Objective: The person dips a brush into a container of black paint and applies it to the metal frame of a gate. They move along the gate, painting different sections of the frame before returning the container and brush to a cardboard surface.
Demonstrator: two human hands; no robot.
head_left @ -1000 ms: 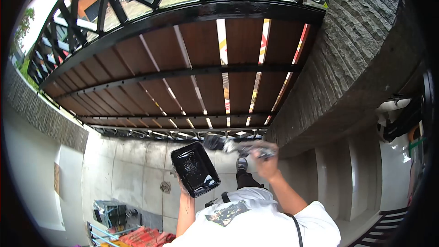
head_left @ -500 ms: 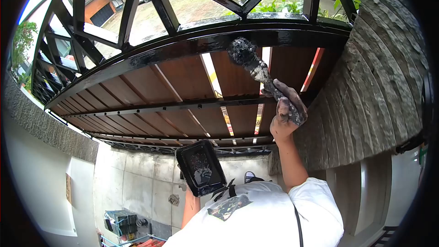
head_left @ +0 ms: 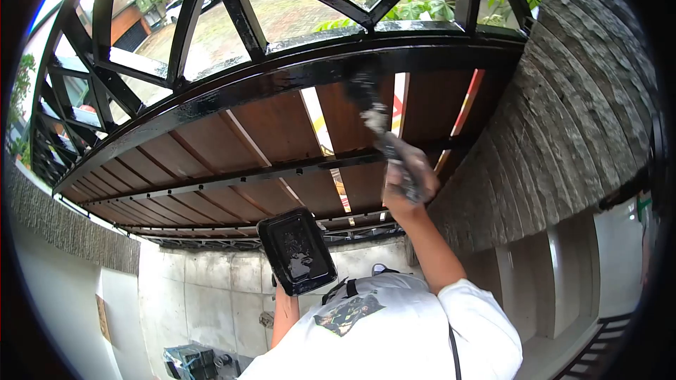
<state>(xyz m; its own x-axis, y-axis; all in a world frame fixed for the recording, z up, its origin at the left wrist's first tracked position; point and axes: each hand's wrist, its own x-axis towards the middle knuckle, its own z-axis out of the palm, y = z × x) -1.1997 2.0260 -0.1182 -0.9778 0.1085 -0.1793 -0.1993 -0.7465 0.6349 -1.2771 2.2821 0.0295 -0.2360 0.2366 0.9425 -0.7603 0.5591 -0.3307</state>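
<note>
My right hand (head_left: 411,177), smudged with black paint, is closed around the handle of a paint-caked brush (head_left: 374,119). Its round, black-coated head is blurred by motion and lies against or just in front of the black upper rail (head_left: 296,76) of a gate; contact is hard to make out. Low in the middle, my left hand (head_left: 279,291) supports a black paint tray (head_left: 268,241) from beneath, its fingers mostly hidden. Wet black paint with a shiny patch covers the tray's bottom. Brown panels (head_left: 274,130) with narrow gaps run below the rail.
Black lattice bars (head_left: 243,14) rise above the rail, with a paved yard and plants beyond. To the right stands a ridged stone wall (head_left: 542,127). A dark crate (head_left: 190,362) sits on the tiled floor (head_left: 211,295) at lower left.
My right hand and the brush have moved left and slightly down, with the brush head still by the rail. The whole view has shifted a little; the tray appears slightly further left.
</note>
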